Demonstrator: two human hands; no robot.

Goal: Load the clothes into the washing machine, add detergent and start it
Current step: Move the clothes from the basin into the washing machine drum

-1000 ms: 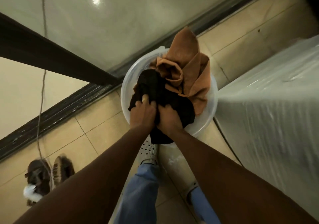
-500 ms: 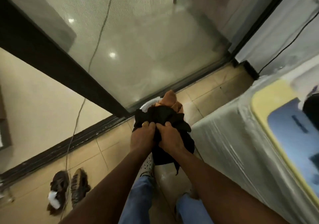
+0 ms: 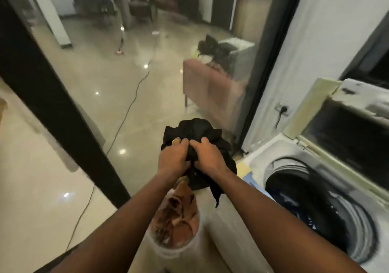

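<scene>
Nearest, low in the scene, a translucent white basket [image 3: 179, 249] stands on the floor just left of the washing machine [image 3: 252, 161]. It holds crumpled orange-brown clothes [image 3: 176, 216] that reach up to its rim.

Above the basket, both forearms extend forward and away. The left hand [image 3: 172, 162] and the right hand [image 3: 207, 159] sit side by side, almost touching, with fingers curled tight and clamped on a black garment [image 3: 197, 131]. The garment is held in the air, clear of the basket and left of the machine's opening. It is bunched into a ball above the knuckles; the remainder hangs below the hands. Its long axis runs roughly vertical, and a narrow tail end points downward, toward the front left corner of the machine.

To the right, the washing machine is a top loader with its lid [image 3: 345, 138] raised and leaning back. The drum [image 3: 315, 207] is open and contains dark blue fabric low inside; detail there is blurred.

Beyond the hands, a glass panel with a dark frame [image 3: 52, 104] separates this spot from a room with a glossy floor. A cable [image 3: 126, 112] trails across that floor. Farther back stands a pinkish armchair [image 3: 208, 87], and on the right wall a plug sits in a socket [image 3: 283, 109].
</scene>
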